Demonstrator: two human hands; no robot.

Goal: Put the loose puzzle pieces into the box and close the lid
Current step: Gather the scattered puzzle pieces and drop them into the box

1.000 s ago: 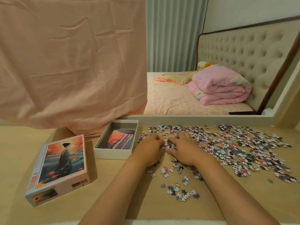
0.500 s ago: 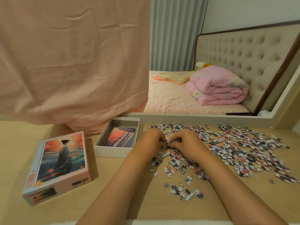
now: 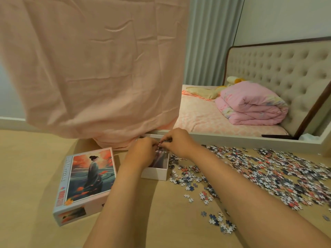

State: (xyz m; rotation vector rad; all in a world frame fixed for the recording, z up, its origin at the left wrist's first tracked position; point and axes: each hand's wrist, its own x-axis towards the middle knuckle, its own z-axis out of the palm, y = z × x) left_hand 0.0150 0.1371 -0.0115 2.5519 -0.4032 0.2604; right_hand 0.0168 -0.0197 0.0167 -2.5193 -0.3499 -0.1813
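The open white puzzle box (image 3: 155, 173) stands on the wooden table, a picture sheet lying inside it. Both hands hover together above the box. My left hand (image 3: 143, 151) and my right hand (image 3: 176, 143) are cupped round a handful of puzzle pieces (image 3: 165, 141) between their fingers. The box lid (image 3: 84, 183), printed with a woman in a robe, lies left of the box. A wide scatter of loose puzzle pieces (image 3: 268, 172) covers the table to the right. My forearms hide most of the box.
A pink cloth (image 3: 93, 68) hangs down behind the box and touches the table. Behind the table is a mirror with a white frame (image 3: 232, 138) showing a bed, a folded pink quilt and a tufted headboard.
Both hands gathered pieces from the pile, lifted them and moved left, from the table to above the box. The view has shifted left with them.
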